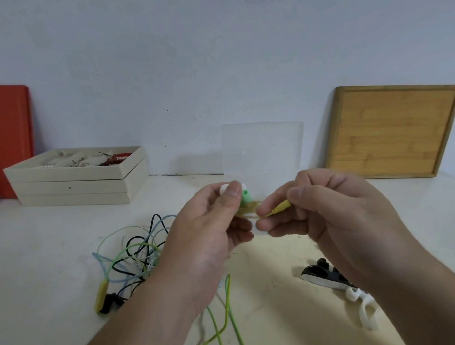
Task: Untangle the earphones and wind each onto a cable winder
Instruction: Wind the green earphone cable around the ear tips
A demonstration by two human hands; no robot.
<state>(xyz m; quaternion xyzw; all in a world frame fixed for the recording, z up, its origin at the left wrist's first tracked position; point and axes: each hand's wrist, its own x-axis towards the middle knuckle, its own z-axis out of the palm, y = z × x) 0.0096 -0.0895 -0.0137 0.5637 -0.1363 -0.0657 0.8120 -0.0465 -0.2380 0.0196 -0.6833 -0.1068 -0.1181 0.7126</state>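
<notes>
My left hand (211,227) pinches a light-green cable winder (245,196) above the table, with yellow-green cord wrapped around its lower part. My right hand (329,213) grips the yellow plug end (278,207) of that earphone cord beside the winder. The yellow-green cord (226,320) hangs down between my forearms to the table. A tangle of blue, green, black and white earphone cords (135,254) lies on the table left of my left arm. A black winder (322,274) and a white winder (363,308) lie under my right forearm, partly hidden.
Stacked beige jewellery trays (73,180) stand at the back left beside an orange board (2,139). A clear plastic sheet (262,145) and a wooden tray (393,131) lean against the wall behind my hands.
</notes>
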